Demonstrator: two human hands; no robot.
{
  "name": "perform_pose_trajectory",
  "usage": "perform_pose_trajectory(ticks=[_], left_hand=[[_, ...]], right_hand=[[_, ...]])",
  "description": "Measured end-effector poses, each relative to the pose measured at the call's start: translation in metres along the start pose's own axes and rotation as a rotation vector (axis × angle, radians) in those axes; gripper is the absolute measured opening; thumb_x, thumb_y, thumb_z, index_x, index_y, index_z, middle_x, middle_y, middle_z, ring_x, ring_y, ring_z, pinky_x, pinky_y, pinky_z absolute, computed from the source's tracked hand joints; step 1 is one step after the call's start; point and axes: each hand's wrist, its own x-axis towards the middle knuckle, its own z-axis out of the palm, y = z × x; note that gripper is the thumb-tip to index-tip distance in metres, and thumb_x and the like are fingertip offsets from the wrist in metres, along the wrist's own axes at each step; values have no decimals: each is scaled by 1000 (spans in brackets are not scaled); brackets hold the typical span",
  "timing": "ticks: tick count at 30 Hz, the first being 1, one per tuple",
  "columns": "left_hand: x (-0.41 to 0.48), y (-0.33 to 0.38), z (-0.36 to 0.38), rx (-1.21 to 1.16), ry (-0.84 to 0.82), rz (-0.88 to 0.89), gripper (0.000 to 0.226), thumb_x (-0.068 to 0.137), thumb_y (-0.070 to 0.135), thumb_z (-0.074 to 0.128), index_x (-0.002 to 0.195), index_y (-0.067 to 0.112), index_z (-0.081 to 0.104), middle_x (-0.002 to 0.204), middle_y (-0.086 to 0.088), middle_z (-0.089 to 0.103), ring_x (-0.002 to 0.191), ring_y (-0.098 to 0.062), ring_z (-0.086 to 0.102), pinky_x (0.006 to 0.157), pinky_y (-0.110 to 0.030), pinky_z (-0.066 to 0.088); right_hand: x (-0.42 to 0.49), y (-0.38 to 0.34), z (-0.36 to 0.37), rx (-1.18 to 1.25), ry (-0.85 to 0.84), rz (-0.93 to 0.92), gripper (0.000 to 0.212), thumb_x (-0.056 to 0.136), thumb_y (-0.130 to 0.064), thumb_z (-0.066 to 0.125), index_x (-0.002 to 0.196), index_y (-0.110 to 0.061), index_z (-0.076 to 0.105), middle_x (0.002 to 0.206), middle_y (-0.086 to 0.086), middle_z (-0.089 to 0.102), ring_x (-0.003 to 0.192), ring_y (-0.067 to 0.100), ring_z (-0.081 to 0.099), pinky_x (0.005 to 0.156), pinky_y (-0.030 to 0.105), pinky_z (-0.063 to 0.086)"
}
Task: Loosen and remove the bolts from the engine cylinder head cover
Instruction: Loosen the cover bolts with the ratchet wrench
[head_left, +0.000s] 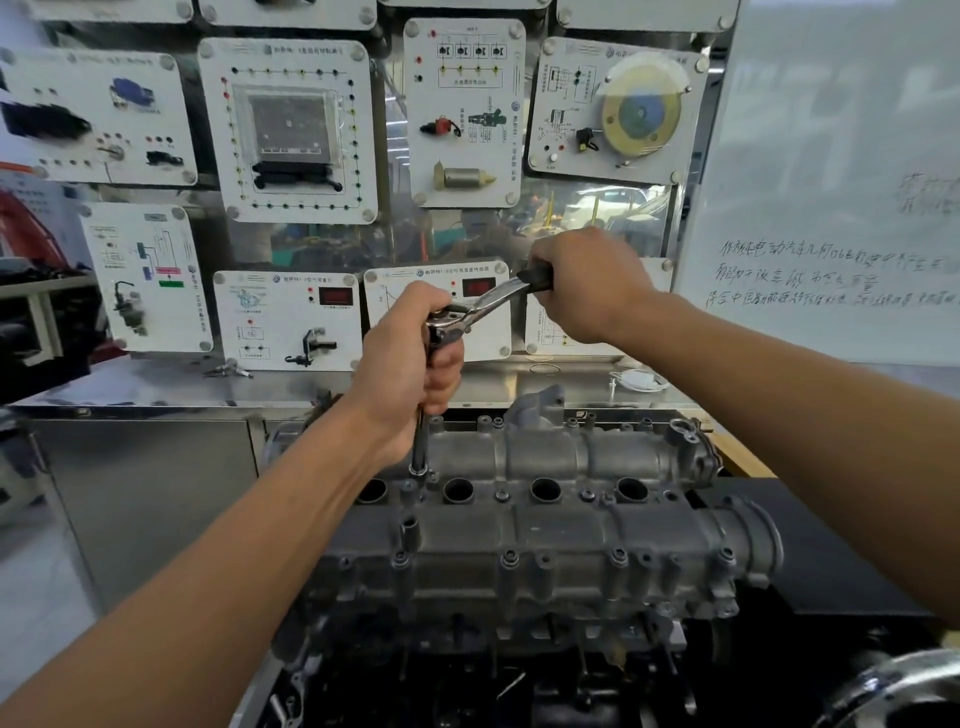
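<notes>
Cylinder head cover (571, 530): grey cast metal, long axis left to right, with four round wells in a row.
Bolts (509, 558): dark heads, upright, along the near edge and between the wells.
Extension bar (420, 441): upright, its lower end on the cover between the two leftmost wells.
Left grip (410, 358): fingers wrapped round the bar's top, under the ratchet head.
Ratchet (488, 301): chrome, pointing right and upward.
Right grip (587, 286): closed round the ratchet's black handle end.
Panels (288, 130): white, on the wall behind.
</notes>
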Motion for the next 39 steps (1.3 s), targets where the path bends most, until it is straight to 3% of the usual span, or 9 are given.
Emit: perform_pose_trajectory(ticks=[2,6,9,13,18,22,27,33,39], left_hand=[[3,0,2,0,41,-8,50,92,40,35,45,25,33,42,8,24,40,-13,17,40,-24,20],[11,4,-7,-85,152,-39,47,91,38,39,46,26,32,45,6,21,41,-14,14,41,-23,16],[15,6,-9,-119,242,-69,44,90,38,41,49,24,34,46,4,21,42,-14,14,41,-24,15],[12,6,-5,-105,245,-69,46,91,38,40,49,22,34,45,5,23,41,-14,16,40,-22,17],[3,5,0,21,38,-69,48,94,44,39,52,22,34,44,6,25,42,-14,19,43,-26,23],[3,11,14,88,45,-87,50,95,41,40,50,22,30,44,6,23,42,-13,17,47,-29,19],[9,37,24,-82,-17,29,50,95,43,38,50,24,30,40,10,23,37,-11,17,40,-22,19],[10,30,62,-111,-23,26,52,95,40,39,46,25,32,42,8,23,41,-13,15,40,-22,17],[15,11,67,-114,26,-59,57,94,40,41,39,28,30,43,9,22,42,-12,13,40,-25,15]], right_hand=[[-5,-2,-6,-24,-54,12,5,91,-20,60,96,-17,59,103,10,63,94,33,60,72,36,45],[-39,-14,-52,-230,-219,-18,37,87,-50,63,74,-20,46,75,-1,55,65,19,52,56,29,36],[-75,-36,-98,-68,-475,-139,55,81,-77,51,70,-24,60,50,-5,64,40,6,58,46,21,30],[-58,-47,-103,63,-681,-160,47,93,-57,57,77,-14,65,48,-7,66,44,7,66,39,15,43],[-10,-28,-31,-97,-256,-43,11,92,-12,61,102,-9,65,83,3,61,80,24,62,74,36,52],[-5,-16,-13,-5,-57,-31,10,93,-29,60,99,-21,61,98,7,62,102,29,60,93,45,44],[-17,8,-48,93,177,30,32,87,-38,64,62,-24,51,67,-3,52,64,22,54,53,26,31],[-46,38,-73,-23,114,57,36,85,-46,59,63,-18,56,61,1,52,57,23,53,57,29,39],[-68,42,-54,-31,70,99,44,81,-54,66,59,-17,58,61,-1,55,58,19,52,49,22,27]])
